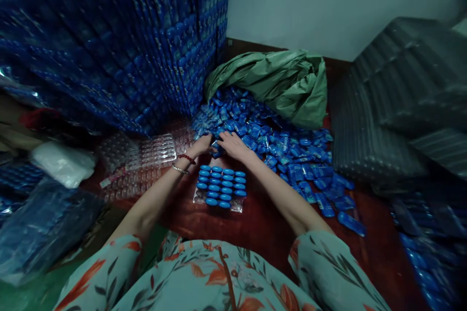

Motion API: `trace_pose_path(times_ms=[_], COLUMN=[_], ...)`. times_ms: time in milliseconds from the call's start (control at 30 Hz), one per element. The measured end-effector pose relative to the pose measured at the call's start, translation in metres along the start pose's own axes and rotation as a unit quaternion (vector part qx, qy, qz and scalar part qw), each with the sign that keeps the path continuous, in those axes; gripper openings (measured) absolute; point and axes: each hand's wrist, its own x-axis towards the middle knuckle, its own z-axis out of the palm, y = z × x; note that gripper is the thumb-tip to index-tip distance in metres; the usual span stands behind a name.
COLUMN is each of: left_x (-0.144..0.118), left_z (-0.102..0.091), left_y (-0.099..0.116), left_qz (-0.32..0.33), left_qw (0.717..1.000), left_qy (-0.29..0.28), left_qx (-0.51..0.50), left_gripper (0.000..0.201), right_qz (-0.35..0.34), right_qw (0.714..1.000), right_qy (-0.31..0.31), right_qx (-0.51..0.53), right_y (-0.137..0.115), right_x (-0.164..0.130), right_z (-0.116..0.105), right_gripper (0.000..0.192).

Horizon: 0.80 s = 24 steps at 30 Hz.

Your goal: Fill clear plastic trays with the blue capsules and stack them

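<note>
Where the clear tray (220, 189) lies on the dark red table (262, 226), I take it as my landmark: its pockets hold rows of blue oval pieces, and it sits just in front of both hands. My left hand (200, 146) reaches past the tray's far left corner, fingers curled down into the near edge of the heap of loose blue pieces (277, 143) — I cannot tell whether they have closed on anything. My right hand (233, 145) sits just beside it, past the tray's far edge, fingers bent over a blue piece (216, 146) between the two hands; whether it is truly gripped I cannot tell either. The heap spreads from beyond the tray out to its right. Beyond the heap, farther from the tray, a crumpled green sack (277, 82) lies open. Left of the tray rest empty clear blister sheets (146, 160), and past them rises a wall of stacked blue packs (120, 43). Well to the tray's right stand grey ribbed stacks (394, 102) — blurred.
</note>
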Motion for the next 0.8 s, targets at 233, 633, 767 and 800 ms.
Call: trace_pose_path(times_ms=[233, 633, 767, 800], left_x=[-0.014, -0.162, -0.216, -0.221], left_z=[0.011, -0.003, 0.028, 0.036], left_y=[-0.007, -0.002, 0.008, 0.009], left_qz=[0.089, -0.066, -0.078, -0.068], left_qw=[0.987, 0.891, 0.893, 0.9], left_qy=[-0.062, 0.38, 0.382, 0.375], left_qx=[-0.118, -0.239, -0.222, -0.212], left_gripper=[0.046, 0.027, 0.017, 0.013], right_qz=[0.036, 0.241, 0.285, 0.287], right_qw=[0.998, 0.841, 0.832, 0.837], right_qy=[-0.001, 0.153, 0.091, 0.103], right_qx=[0.055, 0.459, 0.467, 0.455], right_y=[-0.01, -0.012, -0.057, -0.069], right_x=[-0.039, -0.18, -0.219, -0.22], right_z=[0.007, -0.035, -0.029, -0.021], right_gripper=[0.026, 0.027, 0.025, 0.022])
